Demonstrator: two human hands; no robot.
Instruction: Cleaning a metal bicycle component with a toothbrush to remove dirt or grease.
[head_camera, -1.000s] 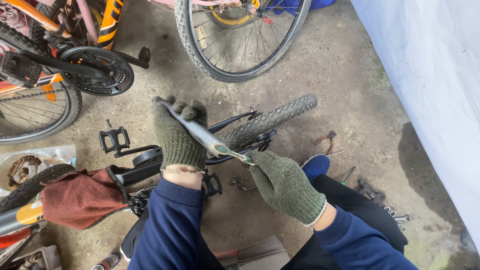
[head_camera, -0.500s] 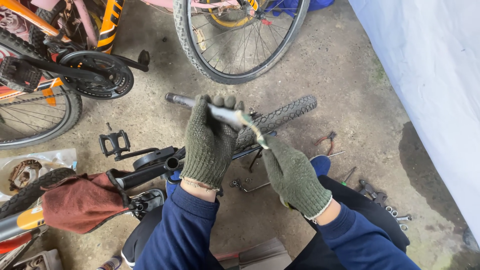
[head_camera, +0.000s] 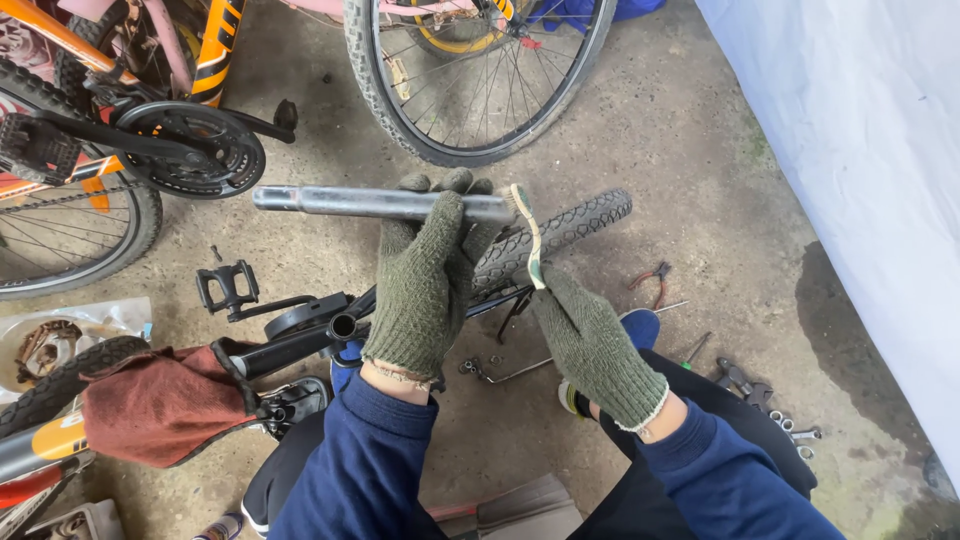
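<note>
Left hand (head_camera: 425, 280) clamped round grey metal tube (head_camera: 350, 202), fingers wrapped tight, tube level above small knobbly tyre (head_camera: 580, 222). Right hand (head_camera: 590, 345) pinching worn toothbrush (head_camera: 527, 232), bristles against tube end

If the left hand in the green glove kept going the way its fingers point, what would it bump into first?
The left hand points up the picture, gripping the grey metal tube. Straight on, it would probably first meet the black tyre of the big spoked bicycle wheel, though depth is unclear.

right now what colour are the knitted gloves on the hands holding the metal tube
Dark olive green knitted gloves, pale trim at the right cuff, gripping the grey metal tube; head view.
</note>
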